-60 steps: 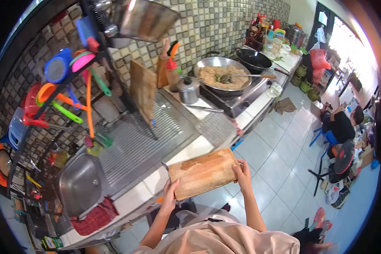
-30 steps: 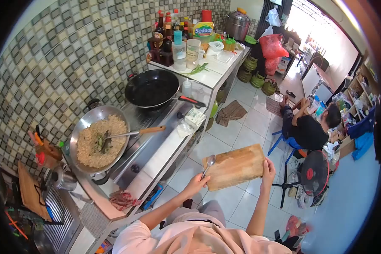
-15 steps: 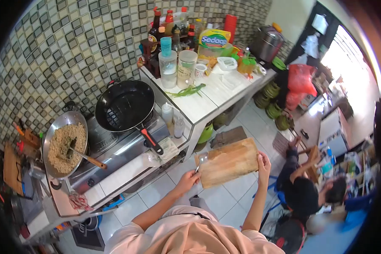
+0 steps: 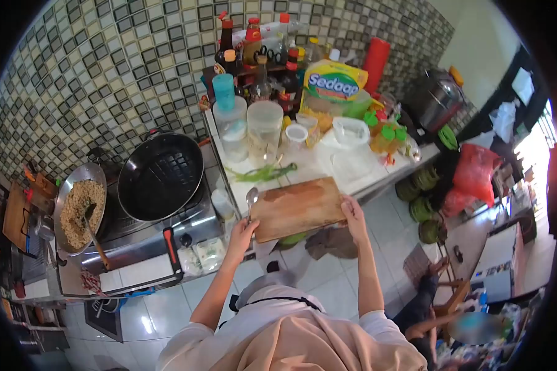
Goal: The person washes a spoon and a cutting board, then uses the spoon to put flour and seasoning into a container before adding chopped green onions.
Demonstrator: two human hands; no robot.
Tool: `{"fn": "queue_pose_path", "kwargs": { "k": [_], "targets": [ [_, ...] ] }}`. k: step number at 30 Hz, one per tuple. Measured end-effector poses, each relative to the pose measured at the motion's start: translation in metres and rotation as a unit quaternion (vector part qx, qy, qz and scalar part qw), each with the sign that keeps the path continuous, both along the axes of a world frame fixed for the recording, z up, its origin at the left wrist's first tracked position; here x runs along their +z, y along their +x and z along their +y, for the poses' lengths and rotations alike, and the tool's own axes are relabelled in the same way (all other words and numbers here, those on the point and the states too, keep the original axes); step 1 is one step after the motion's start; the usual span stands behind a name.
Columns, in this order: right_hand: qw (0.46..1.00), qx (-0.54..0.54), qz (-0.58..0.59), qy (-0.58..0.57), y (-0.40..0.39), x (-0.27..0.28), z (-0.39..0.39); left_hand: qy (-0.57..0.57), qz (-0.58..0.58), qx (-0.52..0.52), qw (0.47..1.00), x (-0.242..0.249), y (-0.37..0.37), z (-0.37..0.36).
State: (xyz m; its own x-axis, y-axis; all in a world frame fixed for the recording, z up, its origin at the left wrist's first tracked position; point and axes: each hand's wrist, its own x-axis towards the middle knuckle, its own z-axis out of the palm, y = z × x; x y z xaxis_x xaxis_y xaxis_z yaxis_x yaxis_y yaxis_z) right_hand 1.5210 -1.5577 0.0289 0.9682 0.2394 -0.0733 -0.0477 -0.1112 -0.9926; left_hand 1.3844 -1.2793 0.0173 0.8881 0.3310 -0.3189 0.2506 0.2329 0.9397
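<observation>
Both hands were closed on the wooden cutting board: the left hand gripped its near-left corner and pinned a metal spoon against that edge, bowl pointing up, while the right hand held the right-hand end. Two seconds earlier the board had been carried over the floor beside the sink; through the following pictures the person turned past the stove, and now the board's far edge overlapped the front of the white table, its near edge still out over the tiled floor. Judging from this, the carry was nearly over and the board had come to the spot where it could be laid down, though I cannot tell whether it already touched the tabletop.

Just beyond the board lay some green chillies. To its left stood the empty black pan on the stove, and further left the wok of fried rice with a spatula in it. At the back of the table stood clear containers, a yellow-green Sedaap packet and sauce bottles against the tiled wall.
</observation>
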Motion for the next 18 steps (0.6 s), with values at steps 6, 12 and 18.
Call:
{"fn": "queue_pose_path", "kwargs": {
  "k": [6,12,18],
  "targets": [
    [0.996,0.083,0.035,-0.012,0.073,-0.022,-0.004,0.012,0.002,0.106,0.994,-0.008,0.049,-0.026],
    [0.993,0.088,0.077,0.008,0.110,-0.024,0.007,0.046,0.018,0.213,0.976,-0.006,0.071,-0.043],
    [0.984,0.135,0.111,0.033,0.128,-0.038,0.002,0.174,-0.003,0.328,0.929,-0.006,0.087,-0.061]
  ]
}}
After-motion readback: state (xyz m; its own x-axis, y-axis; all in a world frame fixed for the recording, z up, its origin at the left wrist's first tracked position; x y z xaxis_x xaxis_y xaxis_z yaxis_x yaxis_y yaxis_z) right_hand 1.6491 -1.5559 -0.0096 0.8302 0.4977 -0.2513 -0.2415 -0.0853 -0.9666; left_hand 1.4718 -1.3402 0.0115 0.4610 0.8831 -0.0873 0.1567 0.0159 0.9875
